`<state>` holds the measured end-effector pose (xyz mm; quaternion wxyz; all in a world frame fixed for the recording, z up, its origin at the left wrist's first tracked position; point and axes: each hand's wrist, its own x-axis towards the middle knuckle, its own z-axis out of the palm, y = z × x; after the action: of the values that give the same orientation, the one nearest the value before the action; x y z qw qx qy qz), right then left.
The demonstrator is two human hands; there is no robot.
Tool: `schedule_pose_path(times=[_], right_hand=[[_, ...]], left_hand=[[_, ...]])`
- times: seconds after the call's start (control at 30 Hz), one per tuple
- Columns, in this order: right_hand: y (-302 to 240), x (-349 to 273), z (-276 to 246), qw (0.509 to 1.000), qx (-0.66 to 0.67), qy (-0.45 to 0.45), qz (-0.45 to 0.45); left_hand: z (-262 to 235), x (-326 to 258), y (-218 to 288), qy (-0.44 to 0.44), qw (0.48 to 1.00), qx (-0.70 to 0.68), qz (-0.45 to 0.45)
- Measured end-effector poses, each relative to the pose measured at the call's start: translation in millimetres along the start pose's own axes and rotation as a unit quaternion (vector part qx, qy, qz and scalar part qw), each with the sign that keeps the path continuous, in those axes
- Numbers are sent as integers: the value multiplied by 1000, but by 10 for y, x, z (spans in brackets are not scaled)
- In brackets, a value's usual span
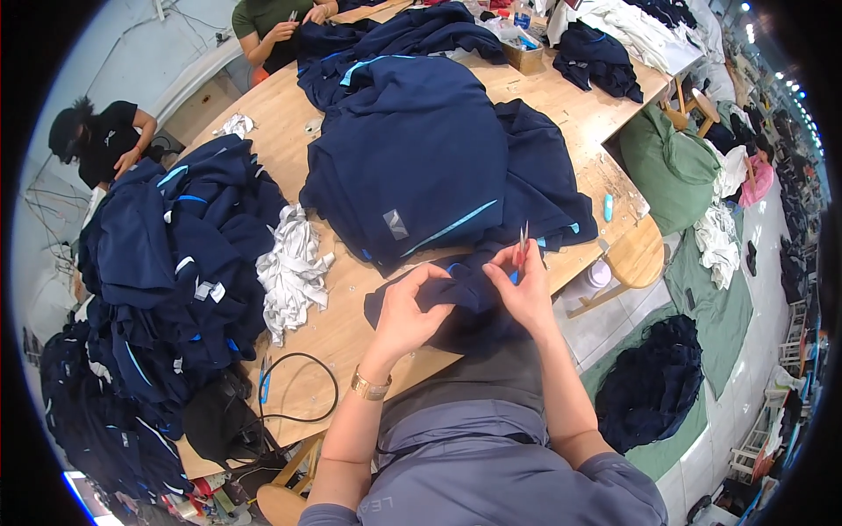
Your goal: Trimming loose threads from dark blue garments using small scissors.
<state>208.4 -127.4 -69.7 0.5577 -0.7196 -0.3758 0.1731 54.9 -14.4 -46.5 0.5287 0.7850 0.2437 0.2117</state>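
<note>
A navy garment (474,302) with a bright blue strip is bunched at the table's front edge, in front of my body. My left hand (408,314) is closed on its left part, thumb and fingers pinching the cloth. My right hand (528,298) grips small scissors with red handles (520,256), their pointed blades standing up past the fingers. The thumb and fingertips of that hand are at the right part of the same garment; whether they also pinch the cloth I cannot tell. Just beyond both hands lies a large navy garment (412,149) with light blue trim.
Heaped navy garments (189,254) cover the table's left side, beside crumpled white cloth (294,272). A black cable (336,386) loops at the front left. A wooden stool (636,254) and green sack (667,167) stand right. Two people (114,145) (281,31) work across the table.
</note>
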Motion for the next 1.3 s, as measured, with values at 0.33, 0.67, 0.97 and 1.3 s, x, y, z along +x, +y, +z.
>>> schedule_pose_path(times=[0.33,0.67,0.97,1.3], right_hand=[[-169,-152,272,983,175,-33,-45],[-62,-91,118,950,309,-1,41],[133,-282,-119,950,303,33,68],[-67,-385,149,962,262,-55,47]], left_hand=[[-27,-43,-44,-1,999,-32,34],[4,-131,112,-88,984,143,57],[269,-383,18,-94,952,292,26],[-28,-231,-108,-41,986,-152,-60]])
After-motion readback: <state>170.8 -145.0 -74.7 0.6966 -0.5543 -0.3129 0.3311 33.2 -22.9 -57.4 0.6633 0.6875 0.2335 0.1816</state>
